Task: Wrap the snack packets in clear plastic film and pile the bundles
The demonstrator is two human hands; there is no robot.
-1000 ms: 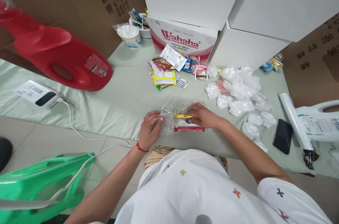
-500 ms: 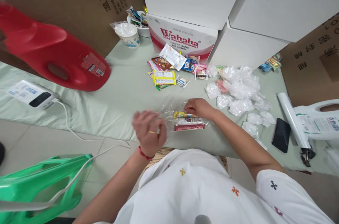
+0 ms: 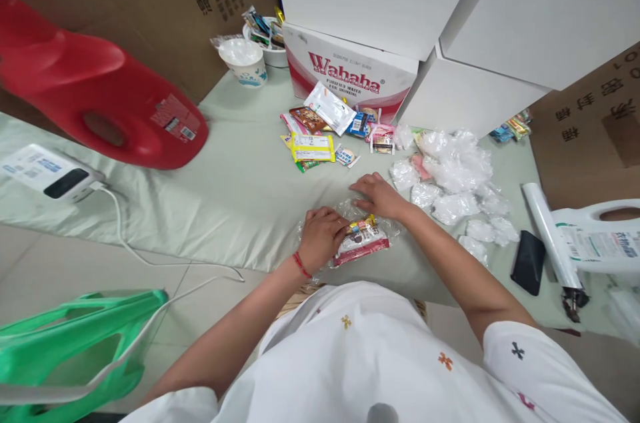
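A small bundle of snack packets lies in front of me on a sheet of clear plastic wrap: a slim yellow packet on top, with a white-and-red packet under it. From the left, my left hand bears down on the bundle, its fingers together and closed over the wrap and the packets' left end. My right hand is just beyond the bundle, fingers apart and thumb near the far edge of the wrap. No packet shows in its grasp.
Loose snack packets lie before the Wahaba-style red-and-white Wahaha carton. Film-wrapped bundles are heaped right, near a phone and a film roll. A red jug and white charging device stand left.
My left hand has moved right, from beside the wrap onto the packets. My right hand has shifted slightly away from me and its fingers have spread. The bundle now lies at a slant.
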